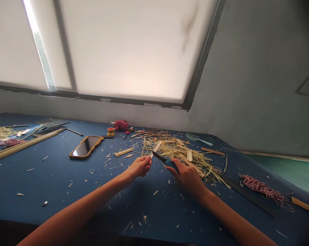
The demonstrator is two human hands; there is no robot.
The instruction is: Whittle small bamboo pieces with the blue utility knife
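Note:
My left hand point(141, 165) is closed around the lower end of a short pale strip, bamboo by its look point(157, 147), which points up and away. In my right hand point(187, 176) is a utility knife point(160, 157) with a teal handle and a dark blade. The blade lies against or just over the strip, close to my left fingertips; exact contact is too small to tell. Behind both hands spreads a pile of thin yellowish shavings point(169, 150) with flat wooden pieces among them. A pale curved piece point(189, 155) rests on the pile.
A phone in a brown case point(85, 147) lies left on the blue table point(93, 191). Farther left is a long bamboo pole point(28, 145). A hairbrush point(199, 139), red-white cord point(263, 188) and dark flat strip point(246, 194) lie right. A red figure point(121, 125) sits by the wall.

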